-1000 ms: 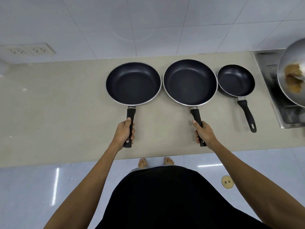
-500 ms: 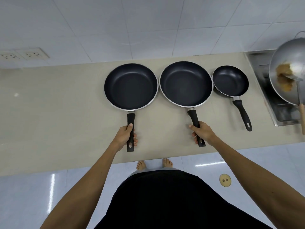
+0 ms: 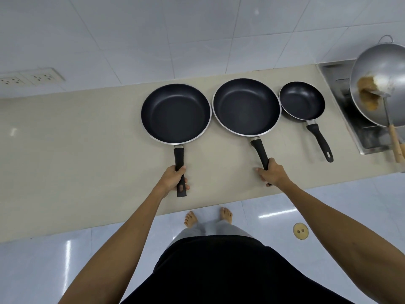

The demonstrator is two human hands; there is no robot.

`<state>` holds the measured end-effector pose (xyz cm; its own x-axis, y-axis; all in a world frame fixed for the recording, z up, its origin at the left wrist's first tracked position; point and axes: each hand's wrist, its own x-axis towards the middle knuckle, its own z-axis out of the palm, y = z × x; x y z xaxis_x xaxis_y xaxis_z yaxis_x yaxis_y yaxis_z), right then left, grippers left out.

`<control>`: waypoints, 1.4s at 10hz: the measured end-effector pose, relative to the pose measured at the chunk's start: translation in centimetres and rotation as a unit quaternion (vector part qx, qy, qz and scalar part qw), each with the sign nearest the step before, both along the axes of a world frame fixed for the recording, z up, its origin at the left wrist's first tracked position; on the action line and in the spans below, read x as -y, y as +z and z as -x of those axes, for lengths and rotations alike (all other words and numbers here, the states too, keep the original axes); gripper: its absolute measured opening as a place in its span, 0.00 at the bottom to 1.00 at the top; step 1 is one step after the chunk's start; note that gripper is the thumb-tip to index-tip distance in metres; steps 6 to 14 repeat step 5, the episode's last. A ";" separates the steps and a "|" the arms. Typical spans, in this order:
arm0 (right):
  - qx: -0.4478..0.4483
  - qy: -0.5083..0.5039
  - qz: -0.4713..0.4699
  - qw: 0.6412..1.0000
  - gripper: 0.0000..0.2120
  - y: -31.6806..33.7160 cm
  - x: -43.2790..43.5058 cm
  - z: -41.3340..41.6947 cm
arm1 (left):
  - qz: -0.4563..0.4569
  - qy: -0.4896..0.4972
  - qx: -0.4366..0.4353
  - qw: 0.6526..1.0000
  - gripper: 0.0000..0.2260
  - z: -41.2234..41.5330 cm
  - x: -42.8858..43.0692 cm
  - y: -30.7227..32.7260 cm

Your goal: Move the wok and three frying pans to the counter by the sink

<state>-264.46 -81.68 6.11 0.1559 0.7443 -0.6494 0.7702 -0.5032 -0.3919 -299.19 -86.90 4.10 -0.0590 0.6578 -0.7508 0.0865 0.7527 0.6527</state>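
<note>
Three black frying pans lie in a row on the beige counter (image 3: 65, 150). My left hand (image 3: 174, 179) grips the handle of the left frying pan (image 3: 175, 113). My right hand (image 3: 272, 173) grips the handle of the middle frying pan (image 3: 246, 106), whose rim touches the left pan's. The small frying pan (image 3: 302, 100) lies to the right, untouched, handle pointing toward me. A steel wok (image 3: 381, 84) with brown residue sits at the far right on a metal stove top (image 3: 337, 84), with a wooden-handled spatula (image 3: 392, 128) resting in it.
Wall sockets (image 3: 28, 77) sit on the white tiled wall at the left. The counter's front edge runs just below my hands. My bare feet (image 3: 208, 217) stand on a glossy tiled floor with a round floor drain (image 3: 300, 231).
The view has shifted, so the pans appear further left and more of the wok shows. Both hands stay on the handles; the pans keep their places on the counter.
</note>
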 end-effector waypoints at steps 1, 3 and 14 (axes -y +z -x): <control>0.010 -0.001 -0.007 1.000 0.22 0.3 1.0 0.2 | 0.007 -0.019 -0.016 1.000 0.16 0.1 0.8 0.6; 0.013 0.002 -0.014 1.000 0.21 0.7 2.9 -0.3 | 0.005 -0.031 -0.028 0.999 0.17 -0.4 3.0 1.6; -0.014 0.029 -0.028 0.999 0.23 0.8 5.0 -1.6 | 0.004 -0.029 -0.055 0.998 0.19 -1.8 6.5 1.6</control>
